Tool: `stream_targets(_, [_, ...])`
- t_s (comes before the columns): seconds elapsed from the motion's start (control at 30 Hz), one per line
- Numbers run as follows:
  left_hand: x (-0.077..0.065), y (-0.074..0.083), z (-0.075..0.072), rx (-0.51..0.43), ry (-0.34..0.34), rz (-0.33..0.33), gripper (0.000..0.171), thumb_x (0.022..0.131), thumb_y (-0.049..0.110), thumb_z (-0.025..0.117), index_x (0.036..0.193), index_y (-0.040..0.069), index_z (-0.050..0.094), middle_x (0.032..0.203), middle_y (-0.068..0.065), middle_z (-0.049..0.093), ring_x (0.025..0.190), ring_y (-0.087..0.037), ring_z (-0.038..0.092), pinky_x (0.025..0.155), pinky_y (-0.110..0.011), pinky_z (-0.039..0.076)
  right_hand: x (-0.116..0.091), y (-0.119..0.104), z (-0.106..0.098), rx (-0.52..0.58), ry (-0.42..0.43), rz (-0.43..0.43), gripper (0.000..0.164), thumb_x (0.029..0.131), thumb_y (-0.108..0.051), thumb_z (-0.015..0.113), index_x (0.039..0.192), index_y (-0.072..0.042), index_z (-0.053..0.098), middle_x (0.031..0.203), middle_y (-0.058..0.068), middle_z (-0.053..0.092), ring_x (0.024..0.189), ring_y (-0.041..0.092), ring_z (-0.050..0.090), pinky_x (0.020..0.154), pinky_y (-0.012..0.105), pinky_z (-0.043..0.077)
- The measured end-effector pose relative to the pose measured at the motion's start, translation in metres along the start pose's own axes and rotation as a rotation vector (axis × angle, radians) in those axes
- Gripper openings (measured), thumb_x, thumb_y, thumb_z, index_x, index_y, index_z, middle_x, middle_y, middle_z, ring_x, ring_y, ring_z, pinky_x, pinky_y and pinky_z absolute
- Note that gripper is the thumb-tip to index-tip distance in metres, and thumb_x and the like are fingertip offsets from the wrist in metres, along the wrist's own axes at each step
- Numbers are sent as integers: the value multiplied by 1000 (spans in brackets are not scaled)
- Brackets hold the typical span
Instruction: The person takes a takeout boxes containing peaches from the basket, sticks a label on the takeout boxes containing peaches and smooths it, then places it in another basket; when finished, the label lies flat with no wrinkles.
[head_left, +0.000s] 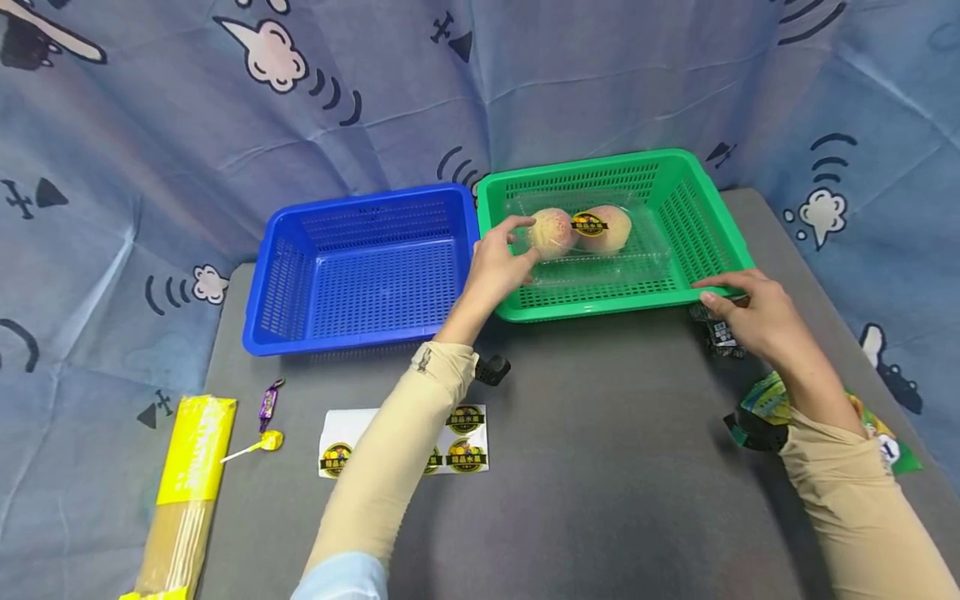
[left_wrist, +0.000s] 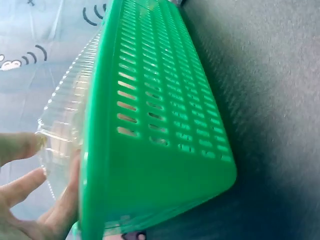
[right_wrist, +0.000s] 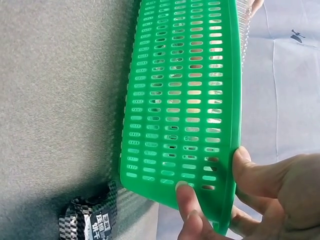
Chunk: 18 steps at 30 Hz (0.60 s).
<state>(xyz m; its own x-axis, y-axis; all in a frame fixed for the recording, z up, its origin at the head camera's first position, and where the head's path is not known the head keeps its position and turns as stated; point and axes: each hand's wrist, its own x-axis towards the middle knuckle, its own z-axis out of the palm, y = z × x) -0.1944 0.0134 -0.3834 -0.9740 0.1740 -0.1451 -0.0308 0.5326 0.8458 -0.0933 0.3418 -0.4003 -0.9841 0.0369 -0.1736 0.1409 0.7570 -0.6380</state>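
Observation:
A clear plastic fruit box (head_left: 637, 262) with two peaches (head_left: 551, 233) inside and a black-and-gold sticker (head_left: 588, 223) on its lid lies in the green basket (head_left: 585, 310). My left hand (head_left: 498, 262) holds the box's left end, its fingers spread over the edge there; in the left wrist view, fingertips (left_wrist: 39, 142) touch the clear plastic, and one finger goes behind the green rim. At the basket's front right corner, my right hand (head_left: 765, 321) grips the rim. The right wrist view shows the thumb on the rim and a finger against the outer wall.
A blue basket (head_left: 360, 340) stands left of the green one. On the grey table lie a sticker sheet (head_left: 348, 421), a yellow noodle pack (head_left: 191, 467), a lollipop (head_left: 272, 440), a purple-wrapped candy (head_left: 268, 404), a black checkered packet (head_left: 723, 333) and a green bag (head_left: 903, 454).

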Motion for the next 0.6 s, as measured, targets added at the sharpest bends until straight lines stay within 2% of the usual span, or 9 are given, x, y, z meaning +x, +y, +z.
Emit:
stream_targets(0.07, [1,2,-2,53,-28,16,52,104,19,68,154,23,55,133,-19,69,73,-29,79,58,-26,56,0,0,0,-3,5,0,42,113,-29,49,143,-3,62,149,29,43,83,-10,56,64,27,47])
stream_targets(0.13, [2,5,-4,123,-44,34,53,105,22,68,155,21,52,120,-17,75,66,-25,76,53,-24,52,0,0,-1,-2,7,1,42,113,-29,49,143,-3,62,150,29,43,78,-19,49,64,27,47])
stream_targets(0.2, [4,7,-4,191,-61,45,54,105,24,67,157,19,50,106,-15,78,57,-21,71,50,-25,50,0,0,-1,-7,9,2,42,113,-30,50,143,-3,62,150,29,44,79,-17,50,64,27,47])
stream_targets(0.23, [5,7,-5,220,-69,45,55,106,25,67,158,19,48,105,-14,78,55,-19,69,49,-25,49,0,0,-2,-9,10,3,42,113,-30,49,143,-3,62,150,29,43,82,-11,56,64,26,47])
stream_targets(0.33, [7,8,-5,286,-95,43,58,106,26,67,159,16,46,115,-15,75,54,-17,67,52,-25,49,0,0,-1,-12,9,5,42,114,-29,49,144,-2,62,151,30,43,96,19,70,64,25,47])
stream_targets(0.43, [9,8,-6,316,-127,25,61,105,25,69,160,14,44,133,-18,70,61,-21,73,57,-25,53,-1,0,0,-10,7,6,42,114,-27,48,144,-1,61,151,31,43,113,47,65,63,24,46])
stream_targets(0.5, [10,8,-7,323,-150,11,63,104,26,69,160,14,43,142,-20,65,67,-25,77,59,-26,56,0,0,1,-12,10,7,42,114,-27,48,144,-1,61,150,30,43,112,46,66,63,24,46])
stream_targets(0.6, [12,9,-8,315,-186,-13,65,104,26,70,161,14,40,152,-23,58,70,-28,79,54,-28,59,0,0,1,-21,21,6,40,113,-27,50,143,-2,62,149,29,45,99,25,68,63,25,46])
